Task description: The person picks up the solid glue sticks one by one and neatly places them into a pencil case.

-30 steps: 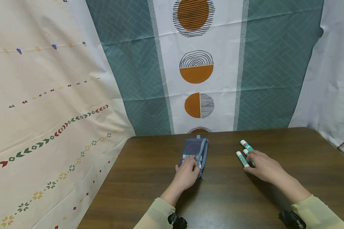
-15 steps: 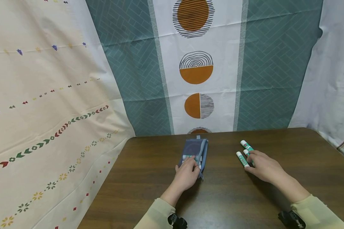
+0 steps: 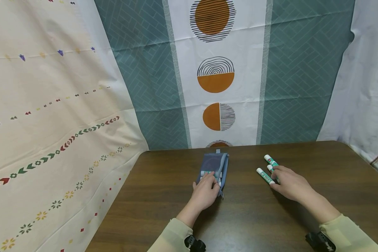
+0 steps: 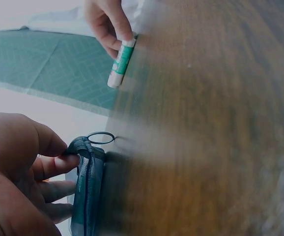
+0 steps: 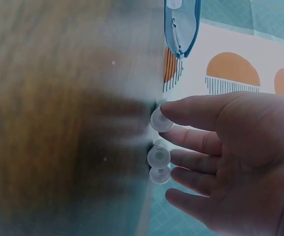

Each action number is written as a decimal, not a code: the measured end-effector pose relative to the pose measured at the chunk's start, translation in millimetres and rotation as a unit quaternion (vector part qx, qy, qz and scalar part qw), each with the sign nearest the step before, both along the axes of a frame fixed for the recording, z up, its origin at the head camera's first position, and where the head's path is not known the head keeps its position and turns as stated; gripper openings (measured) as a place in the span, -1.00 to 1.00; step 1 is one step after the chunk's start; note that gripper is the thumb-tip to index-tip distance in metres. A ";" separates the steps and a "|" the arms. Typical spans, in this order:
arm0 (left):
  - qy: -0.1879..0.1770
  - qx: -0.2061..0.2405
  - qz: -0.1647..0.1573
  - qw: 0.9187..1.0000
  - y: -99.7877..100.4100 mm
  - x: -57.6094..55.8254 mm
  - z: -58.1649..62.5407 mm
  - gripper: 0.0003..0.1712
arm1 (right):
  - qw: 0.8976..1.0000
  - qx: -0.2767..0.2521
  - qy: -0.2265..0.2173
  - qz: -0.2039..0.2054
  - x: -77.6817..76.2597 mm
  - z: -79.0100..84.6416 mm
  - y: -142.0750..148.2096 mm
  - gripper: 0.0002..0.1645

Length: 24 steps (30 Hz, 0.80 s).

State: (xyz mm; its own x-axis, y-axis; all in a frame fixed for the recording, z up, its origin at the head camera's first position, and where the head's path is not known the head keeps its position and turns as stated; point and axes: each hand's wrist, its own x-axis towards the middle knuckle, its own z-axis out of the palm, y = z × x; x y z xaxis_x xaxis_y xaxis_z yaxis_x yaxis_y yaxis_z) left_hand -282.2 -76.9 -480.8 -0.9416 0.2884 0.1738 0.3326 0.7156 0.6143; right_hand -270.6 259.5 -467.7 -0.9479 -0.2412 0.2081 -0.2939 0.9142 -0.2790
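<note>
Blue mesh zip pouch (image 3: pixel 211 161), three cylindrical green-and-white glue sticks (image 3: pixel 264 175), on brown wooden table (image 3: pixel 245 220).
Head view: we see sticks lengthwise, right of pouch. Right wrist view: round white ends; right hand's (image 5: pixel 252 157) thumb and forefinger pinch one, other fingers loosely spread. Left wrist view alone: left hand's (image 4: pixel 19 177) thumb and forefinger pinch pouch edge.

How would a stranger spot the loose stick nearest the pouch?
On the brown table, right of the blue pouch, is the right hand. The green-and-white stick sits between its thumb and index finger, apart from the other two sticks.
</note>
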 end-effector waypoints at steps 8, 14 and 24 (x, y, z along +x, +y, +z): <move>0.000 0.000 0.002 1.000 0.1 0.1 -0.5 -0.75 | 1.000 -0.005 0.005 0.004 0.3 -0.7 -0.7 -0.77; -0.001 0.002 0.002 1.000 -0.1 0.1 -0.6 -0.75 | 1.000 -0.007 -0.005 -0.002 0.3 2.2 -0.4 -0.73; -0.001 0.003 0.000 1.000 0.0 -0.4 -0.5 -0.74 | 1.000 -0.008 -0.006 -0.006 -1.0 1.9 1.2 -0.70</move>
